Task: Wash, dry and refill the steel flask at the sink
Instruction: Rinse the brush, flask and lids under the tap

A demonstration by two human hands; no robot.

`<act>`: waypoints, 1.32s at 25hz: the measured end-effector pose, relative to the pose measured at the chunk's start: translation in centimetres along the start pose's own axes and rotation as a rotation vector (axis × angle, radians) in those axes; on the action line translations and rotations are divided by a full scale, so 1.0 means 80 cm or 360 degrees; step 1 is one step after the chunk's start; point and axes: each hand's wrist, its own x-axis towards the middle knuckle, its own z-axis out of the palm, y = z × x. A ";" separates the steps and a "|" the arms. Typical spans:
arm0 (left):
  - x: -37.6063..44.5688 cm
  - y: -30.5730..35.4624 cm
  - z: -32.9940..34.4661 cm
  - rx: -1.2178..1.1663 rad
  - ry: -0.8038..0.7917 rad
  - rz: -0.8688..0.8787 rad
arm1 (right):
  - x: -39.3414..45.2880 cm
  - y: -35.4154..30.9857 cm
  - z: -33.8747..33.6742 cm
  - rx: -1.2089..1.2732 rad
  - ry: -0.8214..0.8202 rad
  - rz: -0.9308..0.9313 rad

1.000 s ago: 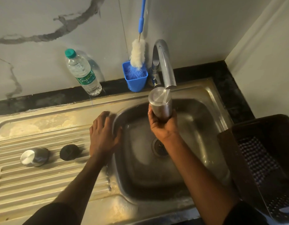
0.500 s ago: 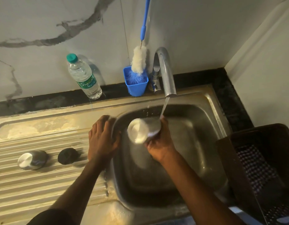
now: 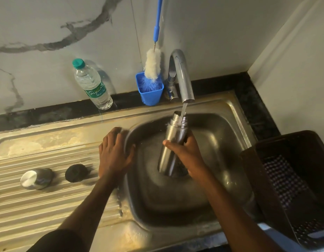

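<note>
My right hand grips the steel flask around its middle and holds it mouth-up over the sink basin. Water runs from the tap into the flask's open neck. My left hand rests flat on the basin's left rim, fingers spread. The flask's steel cup lid and black stopper lie on the ribbed drainboard to the left.
A clear plastic water bottle with a green cap stands at the back wall. Beside the tap, a blue cup holds a long bottle brush. A dark plastic basket with a checked cloth sits to the right of the sink.
My right hand has turned the flask from bottom-up under the stream, through a sideways tilt, to mouth-up under the tap. The left hand has stayed on the rim.
</note>
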 end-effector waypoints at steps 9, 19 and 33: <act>0.000 0.004 -0.001 -0.0003 0.0007 -0.0013 | 0.023 -0.004 -0.008 -0.0297 -0.0148 -0.0069; -0.002 0.004 -0.004 -0.0010 0.0007 -0.0015 | 0.026 -0.012 -0.013 -0.0309 -0.0025 -0.0093; -0.001 0.005 -0.003 0.0032 0.0003 -0.0011 | 0.031 -0.015 -0.022 -0.0153 -0.0228 0.0222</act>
